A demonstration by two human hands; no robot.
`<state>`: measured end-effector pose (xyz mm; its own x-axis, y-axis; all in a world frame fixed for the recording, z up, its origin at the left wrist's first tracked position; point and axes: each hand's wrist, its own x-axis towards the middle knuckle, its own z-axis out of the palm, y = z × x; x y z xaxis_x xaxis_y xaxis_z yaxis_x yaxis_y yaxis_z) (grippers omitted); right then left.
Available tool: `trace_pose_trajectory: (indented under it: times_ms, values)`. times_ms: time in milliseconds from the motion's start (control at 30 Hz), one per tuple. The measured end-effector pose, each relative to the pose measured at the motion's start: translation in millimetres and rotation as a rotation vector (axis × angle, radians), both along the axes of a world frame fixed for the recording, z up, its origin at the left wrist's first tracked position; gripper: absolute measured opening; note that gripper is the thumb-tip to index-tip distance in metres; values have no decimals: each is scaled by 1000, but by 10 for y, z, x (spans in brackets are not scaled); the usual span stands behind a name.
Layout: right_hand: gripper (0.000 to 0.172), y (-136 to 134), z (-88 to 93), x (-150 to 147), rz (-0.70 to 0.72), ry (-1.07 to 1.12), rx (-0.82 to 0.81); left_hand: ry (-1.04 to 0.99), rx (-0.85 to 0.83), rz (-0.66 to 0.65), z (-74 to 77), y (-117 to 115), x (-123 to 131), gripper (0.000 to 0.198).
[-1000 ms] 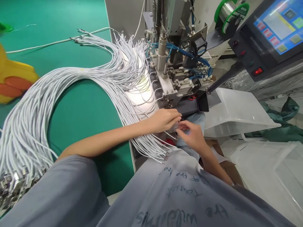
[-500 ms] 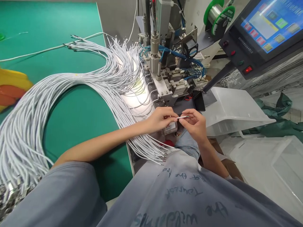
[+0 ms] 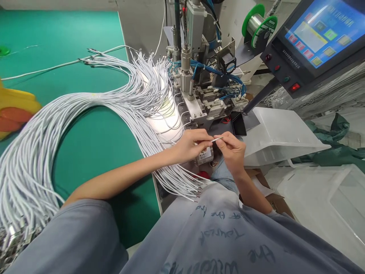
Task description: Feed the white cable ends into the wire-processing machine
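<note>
Between thumb and fingers, my left hand (image 3: 194, 144) pinches a white cable (image 3: 216, 140) close to its end. My right hand (image 3: 233, 150) is closed on the tip of that same cable, where thin wire ends show. Both hands are held in front of the machine (image 3: 196, 102), just above my lap. A large bundle of white cables (image 3: 94, 98) curves over the green table (image 3: 85, 137) to my left, and its loose ends reach down beside my left forearm.
A control screen (image 3: 316, 34) leans in at upper right, near a green-rimmed wire spool (image 3: 256, 23). White plastic bins (image 3: 282, 129) stand to the right. A small black tray (image 3: 238, 123) sits at the machine's front corner. A yellow and orange object (image 3: 17, 110) lies at far left.
My right fingers have closed from a looser, more open curl onto the cable's tip. My left hand keeps its pinch. The whole view has shifted slightly.
</note>
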<state>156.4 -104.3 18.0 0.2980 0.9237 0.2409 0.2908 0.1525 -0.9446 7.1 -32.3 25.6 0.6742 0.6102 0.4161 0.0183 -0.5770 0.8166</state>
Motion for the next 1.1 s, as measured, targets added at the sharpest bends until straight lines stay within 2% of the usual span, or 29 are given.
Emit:
trace_pose_trajectory:
  times_ms: [100,200,367,433,500,633,700,767,867,933,1000,1100]
  values:
    - [15,40,96,123,87,-130,-42,52,112,-9,-1,34,-17,21]
    - [15,92,103,175,153,-135,-111,147,182,3,-17,63,-26,20]
    - [17,100,-35,65,88,17,-94,152,72,21,-22,63,-15,13]
    - [18,80,-59,23,46,23,-71,145,89,26,-26,61,-16,14]
    - [19,67,-40,20,38,-53,-51,166,200,33,-37,68,-27,17]
    - [24,100,40,100,133,-276,-45,344,589,39,-60,102,-69,26]
    - [28,140,44,132,174,-293,-26,370,671,61,-66,111,-79,27]
    - [27,179,11,129,182,-247,14,293,594,94,-70,106,-70,23]
    - [23,206,-70,51,134,-131,60,133,333,114,-82,81,-34,13]
    - [22,198,-109,-25,77,-70,66,80,226,114,-93,71,-15,12]
    - [21,179,-116,-85,2,-99,71,87,262,125,-98,78,-15,13]
    - [25,166,-75,-92,-67,-295,95,207,585,155,-82,129,-47,20]
